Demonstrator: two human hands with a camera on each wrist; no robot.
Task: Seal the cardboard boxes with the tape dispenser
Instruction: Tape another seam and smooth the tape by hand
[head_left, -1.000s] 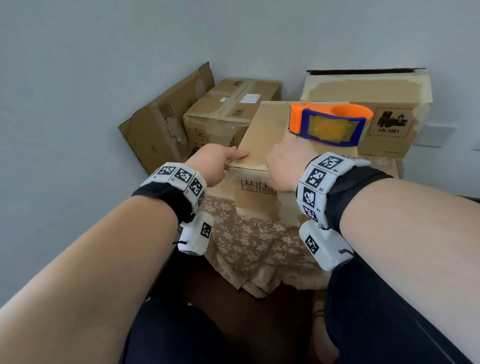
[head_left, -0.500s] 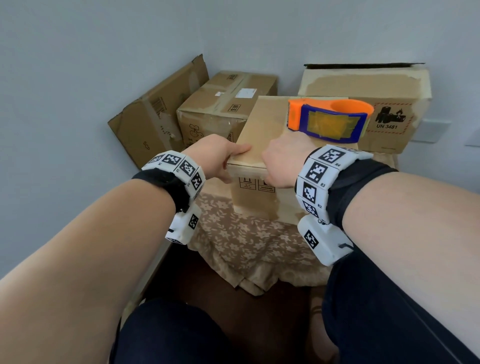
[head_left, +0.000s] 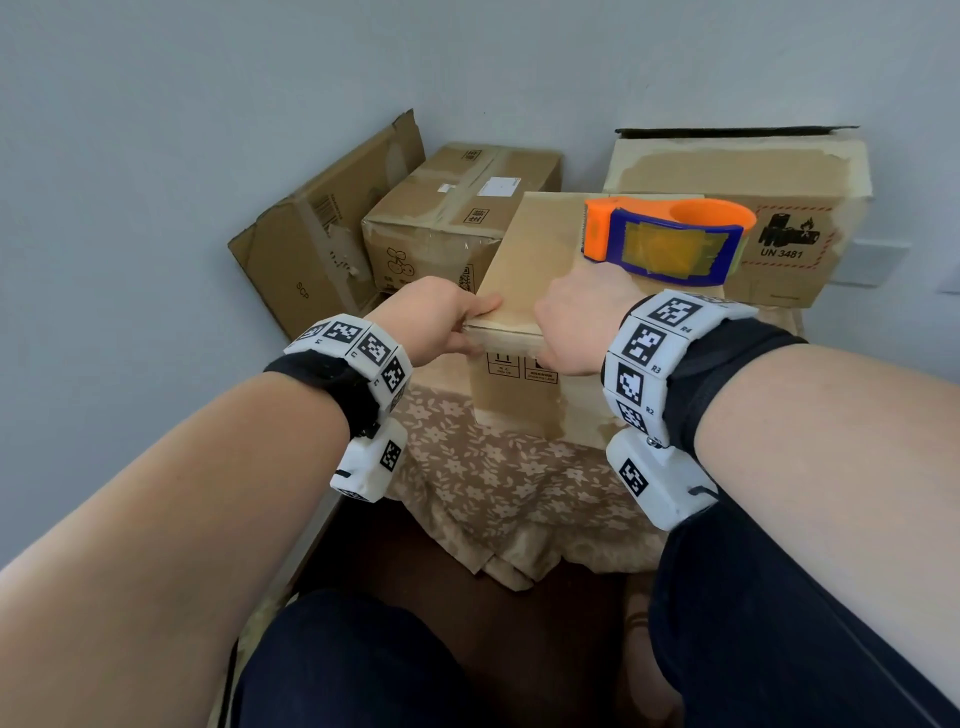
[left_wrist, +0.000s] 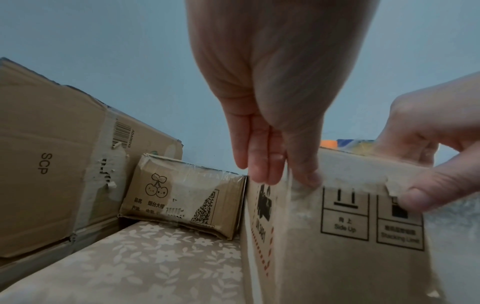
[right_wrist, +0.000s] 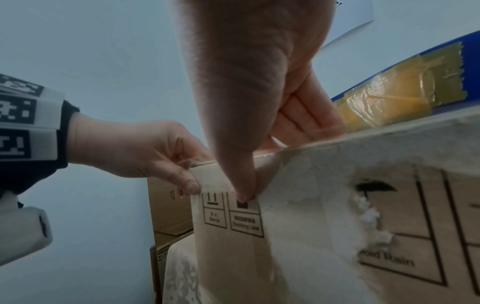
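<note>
Head view showed my left hand (head_left: 434, 317) and right hand (head_left: 576, 325) both gripping the near edge of the box (head_left: 540, 249); the tape dispenser (head_left: 667, 241) on top could slide off if I tilted it.

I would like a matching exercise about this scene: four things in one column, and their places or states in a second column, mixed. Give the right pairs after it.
Things:
1. tape dispenser
2. left hand
3. right hand
4. cherry box

Places or states:
A. grips the near left corner of the front box
B. stands behind the front box, to its left
C. lies on top of the front box, held by no hand
D. thumb presses a tape end on the box's near face

Pairs: 1-C, 2-A, 3-D, 4-B
</note>
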